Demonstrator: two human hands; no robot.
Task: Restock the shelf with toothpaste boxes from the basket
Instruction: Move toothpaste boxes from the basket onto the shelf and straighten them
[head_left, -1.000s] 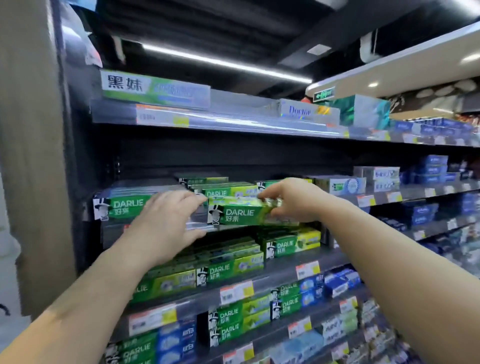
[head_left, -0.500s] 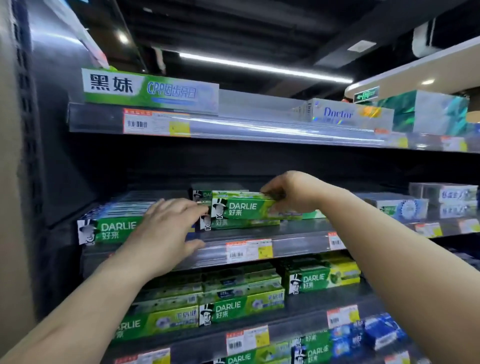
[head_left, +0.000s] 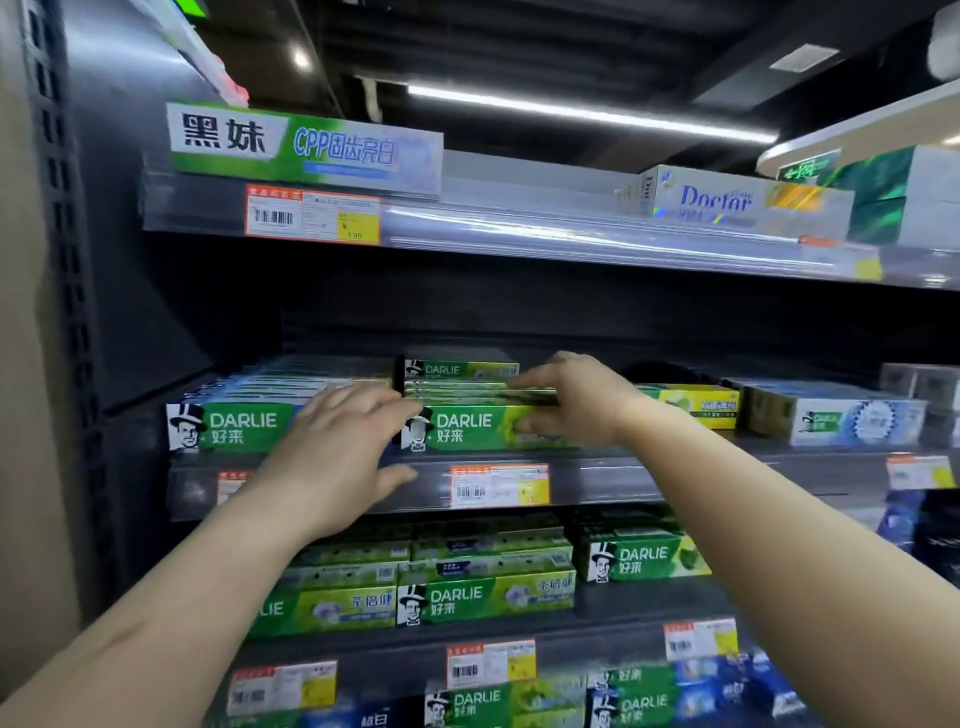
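A green Darlie toothpaste box (head_left: 467, 428) lies at the front of a row of the same boxes on the middle shelf (head_left: 623, 480). My right hand (head_left: 576, 400) grips its right part, fingers over the top edge and thumb on the front face. My left hand (head_left: 337, 452) is spread flat, with its fingertips at the box's left end and its thumb over the shelf's price rail. Another Darlie box (head_left: 234, 426) fronts the row on the left, partly hidden by my left hand. The basket is out of view.
The top shelf (head_left: 519, 234) holds a green-and-white box (head_left: 306, 145) at the left and a Doctor box (head_left: 737, 200) at the right. Yellow-green (head_left: 696, 405) and blue-white boxes (head_left: 841, 421) sit right of my hands. Lower shelves carry more Darlie boxes (head_left: 483, 597).
My right hand has brought the green box down from above the row to the shelf's front edge. My left hand has stayed beside its left end. The view has moved closer and up.
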